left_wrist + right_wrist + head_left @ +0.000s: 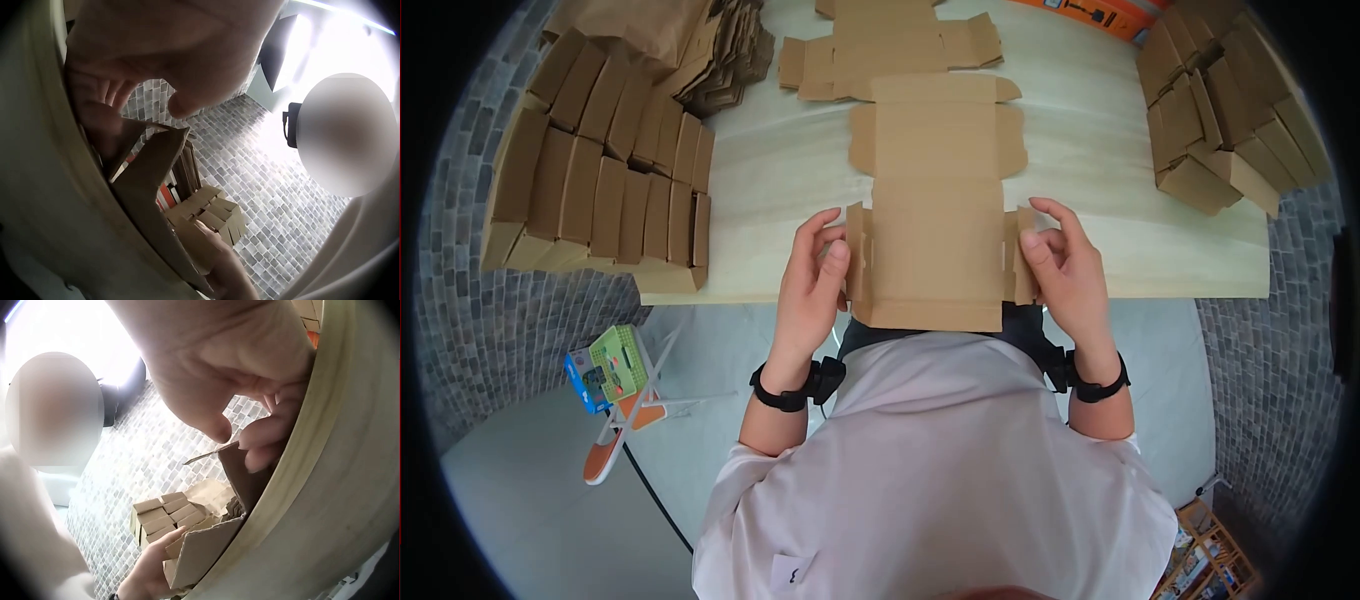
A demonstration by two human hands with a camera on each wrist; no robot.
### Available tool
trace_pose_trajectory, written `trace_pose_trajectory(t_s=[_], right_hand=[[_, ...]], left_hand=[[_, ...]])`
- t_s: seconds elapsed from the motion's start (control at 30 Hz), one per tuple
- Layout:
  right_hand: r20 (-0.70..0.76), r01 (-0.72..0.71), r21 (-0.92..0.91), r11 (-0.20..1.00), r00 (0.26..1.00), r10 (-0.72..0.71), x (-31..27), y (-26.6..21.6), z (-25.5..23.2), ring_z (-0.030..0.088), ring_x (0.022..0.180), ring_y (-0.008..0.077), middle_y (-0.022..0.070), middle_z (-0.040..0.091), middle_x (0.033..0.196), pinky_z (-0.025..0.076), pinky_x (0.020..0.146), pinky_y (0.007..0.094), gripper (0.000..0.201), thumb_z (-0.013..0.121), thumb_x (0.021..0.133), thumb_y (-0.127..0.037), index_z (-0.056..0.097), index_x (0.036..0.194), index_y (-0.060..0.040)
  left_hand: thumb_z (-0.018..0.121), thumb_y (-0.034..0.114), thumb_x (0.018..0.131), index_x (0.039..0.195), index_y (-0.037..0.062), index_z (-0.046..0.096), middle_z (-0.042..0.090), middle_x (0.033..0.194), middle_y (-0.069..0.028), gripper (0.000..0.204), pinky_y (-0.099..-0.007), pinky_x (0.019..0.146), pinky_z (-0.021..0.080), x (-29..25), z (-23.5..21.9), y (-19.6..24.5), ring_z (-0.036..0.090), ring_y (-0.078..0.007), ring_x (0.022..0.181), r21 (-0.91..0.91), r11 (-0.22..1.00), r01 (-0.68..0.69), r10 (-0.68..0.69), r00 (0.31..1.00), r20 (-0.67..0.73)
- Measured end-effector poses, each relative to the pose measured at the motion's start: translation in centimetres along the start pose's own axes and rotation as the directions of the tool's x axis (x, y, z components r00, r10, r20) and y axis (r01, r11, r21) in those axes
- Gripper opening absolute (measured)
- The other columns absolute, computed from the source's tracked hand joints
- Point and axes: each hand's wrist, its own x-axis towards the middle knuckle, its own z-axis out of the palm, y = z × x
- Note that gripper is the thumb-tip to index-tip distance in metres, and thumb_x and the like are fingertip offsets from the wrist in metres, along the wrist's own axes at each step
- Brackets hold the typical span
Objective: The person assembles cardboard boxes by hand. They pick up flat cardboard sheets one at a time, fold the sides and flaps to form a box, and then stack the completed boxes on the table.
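Observation:
A flat cardboard box blank [938, 245] lies in front of the person, its near edge reaching past the table edge. Its left side flap [857, 255] and right side flap [1022, 255] stand folded up. Beside the left flap is the left hand [812, 268], fingers loosely bent against its outer face. The right hand [1070, 268] mirrors this at the right flap. In the right wrist view, the right thumb [215, 427] is above the raised cardboard [244, 475] while the fingers touch its outside. The left thumb [182, 105] is likewise apart from the cardboard in the left wrist view.
Another unfolded blank [888, 45] lies farther back on the pale table [1090, 130]. Folded boxes [600, 185] stand in rows at the left, with flattened cardboard [725, 55] behind them. More boxes [1225, 105] are stacked at the right, near an orange package [1090, 12].

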Motion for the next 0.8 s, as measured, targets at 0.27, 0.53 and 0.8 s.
trace_pose_trajectory(t_s=[0.27,0.53,0.8], right_hand=[[-0.018,0.023,0.156,0.987,1.000,-0.021,-0.1,-0.3,-0.2,0.054,0.053,0.0075,0.0061,0.066,0.085,0.044,0.050,0.0247,0.055,0.067,0.096,-0.034,0.047,0.140,-0.0077],[-0.008,0.043,0.020,0.999,0.999,-0.042,0.0,-0.2,-0.4,0.054,0.053,0.0075,0.0077,0.061,0.097,0.045,0.052,0.0247,0.052,0.065,0.088,-0.012,0.052,0.138,-0.0118],[-0.016,0.021,0.064,0.998,1.000,-0.020,-0.1,0.0,-0.2,0.048,0.055,0.0059,0.0063,0.058,0.097,0.044,0.054,0.0233,0.042,0.064,0.088,-0.009,0.059,0.130,-0.0091]], left_hand=[[0.085,0.053,0.067,0.143,0.0112,0.047,0.032,0.153,-0.0145,0.095,-0.0364,0.084,0.054,-1.1,-2.9,-1.1,0.056,-0.0246,0.105,0.362,0.742,-0.564,0.468,0.823,0.322],[0.091,0.051,0.052,0.122,0.0100,0.063,0.030,0.152,-0.0130,0.085,-0.0415,0.087,0.054,-0.6,-2.0,-2.5,0.058,-0.0283,0.101,0.485,0.666,-0.567,0.477,0.823,0.307],[0.093,0.052,0.048,0.121,0.0087,0.059,0.030,0.150,-0.0157,0.091,-0.0391,0.081,0.058,-0.2,-2.5,-3.5,0.059,-0.0268,0.101,0.472,0.600,-0.646,0.582,0.757,0.296]])
